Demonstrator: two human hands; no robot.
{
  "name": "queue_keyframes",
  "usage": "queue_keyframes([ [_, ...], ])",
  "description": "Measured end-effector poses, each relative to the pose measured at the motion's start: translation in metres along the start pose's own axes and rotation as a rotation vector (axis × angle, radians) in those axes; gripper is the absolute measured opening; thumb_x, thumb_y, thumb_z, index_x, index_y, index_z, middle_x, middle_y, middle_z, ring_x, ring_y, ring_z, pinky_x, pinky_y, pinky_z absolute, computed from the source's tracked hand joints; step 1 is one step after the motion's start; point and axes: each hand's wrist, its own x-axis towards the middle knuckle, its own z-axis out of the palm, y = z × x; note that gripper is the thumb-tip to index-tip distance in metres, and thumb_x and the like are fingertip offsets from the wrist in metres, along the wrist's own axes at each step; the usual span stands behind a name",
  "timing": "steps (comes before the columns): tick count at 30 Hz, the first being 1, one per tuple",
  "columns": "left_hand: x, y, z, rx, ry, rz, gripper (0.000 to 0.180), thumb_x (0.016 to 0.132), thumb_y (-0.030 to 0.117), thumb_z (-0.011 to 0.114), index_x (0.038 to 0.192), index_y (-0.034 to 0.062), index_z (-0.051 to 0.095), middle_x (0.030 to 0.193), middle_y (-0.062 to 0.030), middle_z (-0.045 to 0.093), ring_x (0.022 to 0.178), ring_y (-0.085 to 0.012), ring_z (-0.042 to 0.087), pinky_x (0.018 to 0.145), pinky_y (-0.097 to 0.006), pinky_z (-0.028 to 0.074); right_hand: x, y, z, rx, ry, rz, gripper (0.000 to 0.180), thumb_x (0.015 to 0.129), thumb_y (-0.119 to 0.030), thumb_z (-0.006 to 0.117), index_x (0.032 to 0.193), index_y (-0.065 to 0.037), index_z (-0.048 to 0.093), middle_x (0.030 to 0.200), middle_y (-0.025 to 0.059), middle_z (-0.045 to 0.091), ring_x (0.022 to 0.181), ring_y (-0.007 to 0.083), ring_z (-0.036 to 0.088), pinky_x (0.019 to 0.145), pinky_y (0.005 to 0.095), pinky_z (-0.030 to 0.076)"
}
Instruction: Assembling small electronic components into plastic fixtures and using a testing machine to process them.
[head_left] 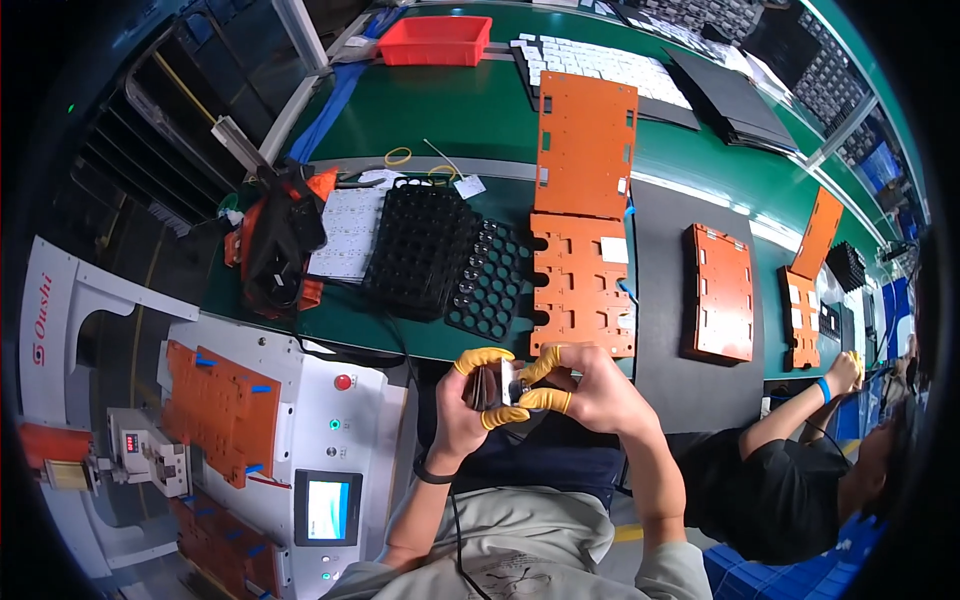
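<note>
In front of my body, above the bench's near edge, my two hands come close together with yellow finger cots on several fingers. My left hand [459,418] is closed around a small bundle of thin flat pieces [487,388], dark with a pale one on the right side. The fingers of my right hand [602,392] pinch a small dark round part [518,391] against that pale side. Fingers partly cover both items, so their exact kind is unclear. Just beyond the hands, an orange hinged fixture [582,262] lies unfolded, its lower plate full of cutouts.
Left of the fixture are a black round-holed tray [488,300], stacked black trays [412,250] and white sheets [348,232]. A closed orange fixture [722,292] lies right. A red bin [436,41] stands behind. A white machine [345,420] borders my left; a co-worker [780,485] sits right.
</note>
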Motion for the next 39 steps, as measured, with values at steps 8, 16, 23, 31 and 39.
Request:
queue_keyframes([
  [8, 0.004, -0.012, 0.020, -0.133, -0.067, -0.088, 0.073, 0.069, 0.023, 0.096, 0.127, 0.0030, 0.056, 0.117, -0.0083, 0.070, 0.104, -0.0128, 0.066, 0.093, -0.028, 0.052, -0.016, 0.017, -0.011, -0.033, 0.080, -0.088, 0.027, 0.083, -0.016, 0.082, 0.099, 0.001, 0.068, 0.070, 0.0114, 0.055, 0.060, 0.0231, 0.050, 0.058, 0.0362, 0.042],
  [16, 0.001, -0.029, 0.032, -0.333, -0.136, -0.245, 0.070, 0.068, 0.021, 0.097, 0.123, 0.0050, 0.057, 0.111, -0.0005, 0.064, 0.100, -0.0089, 0.062, 0.090, -0.025, 0.050, -0.024, 0.028, -0.027, -0.068, -0.037, -0.130, 0.026, 0.085, -0.012, 0.081, 0.097, 0.002, 0.063, 0.071, 0.0097, 0.054, 0.062, 0.0244, 0.050, 0.061, 0.0349, 0.044],
  [23, 0.009, -0.024, 0.039, 0.009, -0.151, -0.118, 0.059, 0.071, 0.021, 0.096, 0.110, 0.0039, 0.056, 0.108, -0.0063, 0.067, 0.107, -0.0166, 0.068, 0.093, -0.033, 0.055, -0.033, 0.046, -0.024, 0.239, 0.080, 0.048, 0.022, 0.088, -0.010, 0.080, 0.101, 0.003, 0.069, 0.070, 0.0040, 0.054, 0.066, 0.0092, 0.045, 0.060, 0.0290, 0.042],
  [31, 0.013, -0.041, 0.055, -0.096, 0.046, -0.226, 0.055, 0.076, 0.016, 0.093, 0.117, 0.0039, 0.059, 0.107, -0.0018, 0.067, 0.094, -0.0083, 0.062, 0.084, -0.024, 0.050, -0.044, 0.050, -0.018, -0.303, 0.207, -0.189, 0.036, 0.079, -0.010, 0.077, 0.111, 0.003, 0.066, 0.090, 0.0146, 0.054, 0.082, 0.0363, 0.059, 0.069, 0.0454, 0.049],
  [39, 0.021, -0.051, 0.070, 0.061, -0.028, -0.247, 0.050, 0.084, 0.018, 0.087, 0.123, -0.0027, 0.064, 0.115, -0.0062, 0.071, 0.102, -0.0099, 0.063, 0.088, -0.027, 0.051, -0.038, 0.083, -0.015, -0.769, 0.680, -0.294, 0.033, 0.078, -0.010, 0.077, 0.109, -0.001, 0.068, 0.085, 0.0096, 0.055, 0.074, 0.0289, 0.056, 0.066, 0.0409, 0.045],
])
